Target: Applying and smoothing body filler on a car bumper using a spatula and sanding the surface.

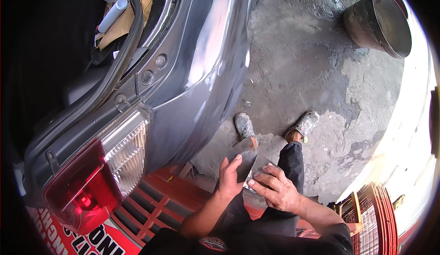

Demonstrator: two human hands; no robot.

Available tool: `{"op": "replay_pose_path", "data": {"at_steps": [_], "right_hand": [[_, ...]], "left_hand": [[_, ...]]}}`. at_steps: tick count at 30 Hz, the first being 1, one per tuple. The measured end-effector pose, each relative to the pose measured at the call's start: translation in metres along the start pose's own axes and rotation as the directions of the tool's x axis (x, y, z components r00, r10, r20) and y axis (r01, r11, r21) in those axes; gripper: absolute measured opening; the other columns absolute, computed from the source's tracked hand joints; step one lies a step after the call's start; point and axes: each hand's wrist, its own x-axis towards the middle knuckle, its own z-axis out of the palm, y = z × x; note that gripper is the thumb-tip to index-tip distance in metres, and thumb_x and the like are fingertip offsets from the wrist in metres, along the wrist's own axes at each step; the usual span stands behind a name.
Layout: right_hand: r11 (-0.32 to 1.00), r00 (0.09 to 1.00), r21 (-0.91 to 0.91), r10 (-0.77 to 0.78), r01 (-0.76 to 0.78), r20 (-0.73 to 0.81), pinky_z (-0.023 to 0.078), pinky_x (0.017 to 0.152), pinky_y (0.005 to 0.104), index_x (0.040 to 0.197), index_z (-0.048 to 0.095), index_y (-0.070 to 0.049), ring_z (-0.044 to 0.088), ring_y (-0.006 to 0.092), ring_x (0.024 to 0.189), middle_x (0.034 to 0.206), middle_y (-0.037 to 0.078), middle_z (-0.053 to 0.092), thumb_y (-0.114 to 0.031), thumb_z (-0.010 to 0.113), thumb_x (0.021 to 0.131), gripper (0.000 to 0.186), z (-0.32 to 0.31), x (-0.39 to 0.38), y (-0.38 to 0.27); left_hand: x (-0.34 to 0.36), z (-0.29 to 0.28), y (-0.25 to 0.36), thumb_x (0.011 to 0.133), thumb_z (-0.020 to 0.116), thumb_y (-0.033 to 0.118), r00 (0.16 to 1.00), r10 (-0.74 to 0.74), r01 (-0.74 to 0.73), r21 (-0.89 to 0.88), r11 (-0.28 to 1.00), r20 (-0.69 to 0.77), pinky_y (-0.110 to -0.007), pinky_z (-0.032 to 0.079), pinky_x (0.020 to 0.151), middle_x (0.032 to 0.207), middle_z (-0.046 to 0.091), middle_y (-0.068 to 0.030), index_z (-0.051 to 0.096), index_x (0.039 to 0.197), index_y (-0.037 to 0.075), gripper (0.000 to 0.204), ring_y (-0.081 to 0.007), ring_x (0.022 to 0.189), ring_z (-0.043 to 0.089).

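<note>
At the bottom centre, my left hand (pixel 229 178) grips a thin dark flat sheet (pixel 247 162), thumb laid on its edge. My right hand (pixel 278 191) has its fingers closed over a grey flat piece (pixel 260 164) beside it. The two pieces meet or overlap between my hands; their exact kind I cannot make out. Left of my hands stands the rear corner of a dark grey car (pixel 176 126), apart from them. A whitish patch (pixel 211 37) runs along its side panel. The red and clear tail light (pixel 98 177) is at the lower left.
Under the car's raised opening lie a white roll (pixel 112 15) and brown paper (pixel 120 29). Two buckets (pixel 362 25) stand at the upper right on the stained concrete floor (pixel 298 71). Red metal slats (pixel 153 204) are at the lower left, wire racks (pixel 371 213) at the lower right.
</note>
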Motion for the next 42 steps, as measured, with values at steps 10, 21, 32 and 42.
{"op": "replay_pose_path", "data": {"at_steps": [10, 21, 32, 42], "right_hand": [[0.949, 0.969, -0.216, 0.203, -0.230, -0.142, 0.052, 0.111, 0.0533, 0.140, 0.071, -0.011, 0.063, 0.0420, 0.123, 0.135, 0.010, 0.070, -0.001, 0.072, 0.077, 0.064, -0.093, -0.028, 0.053], [0.998, 0.997, -0.043, 0.052, -0.055, -0.064, 0.052, 0.111, 0.0506, 0.141, 0.073, -0.010, 0.060, 0.0373, 0.122, 0.135, 0.010, 0.069, -0.005, 0.071, 0.080, 0.061, -0.218, 0.012, 0.031], [0.921, 0.990, -0.378, 0.128, -0.097, 0.058, 0.054, 0.104, 0.0531, 0.135, 0.076, -0.014, 0.063, 0.0395, 0.120, 0.129, 0.008, 0.071, -0.002, 0.071, 0.081, 0.056, -0.284, 0.101, 0.055], [0.878, 0.991, -0.477, -0.021, -0.044, -0.129, 0.055, 0.096, 0.0431, 0.139, 0.074, -0.011, 0.065, 0.0361, 0.115, 0.127, 0.010, 0.073, 0.008, 0.069, 0.089, 0.053, -0.296, 0.337, 0.131]], "left_hand": [[-0.013, 0.104, -0.003, 0.114, 0.059, 0.019, 0.928, 0.300, -0.370, 0.643, 0.671, 0.221, -0.036, 0.056, 0.097, 0.118, 0.075, -0.0163, 0.065, 0.129, -0.004, 0.028, -0.0249, 0.116, 0.073], [-0.014, 0.253, 0.017, 0.111, 0.062, 0.014, 0.922, 0.371, -0.339, 0.237, 0.911, -0.108, -0.039, 0.058, 0.096, 0.122, 0.071, -0.0081, 0.065, 0.132, 0.003, 0.024, -0.0208, 0.106, 0.072], [0.007, 0.306, 0.086, 0.115, 0.061, 0.024, 0.758, 0.549, -0.629, 0.617, 0.472, 0.352, -0.034, 0.053, 0.086, 0.111, 0.071, -0.0071, 0.064, 0.127, -0.004, 0.030, -0.0138, 0.094, 0.064], [0.080, 0.198, 0.035, 0.111, 0.065, 0.024, 0.967, 0.216, -0.166, 0.304, 0.938, -0.137, -0.035, 0.049, 0.101, 0.121, 0.068, -0.0087, 0.062, 0.137, -0.004, 0.038, -0.0168, 0.110, 0.060]]}}
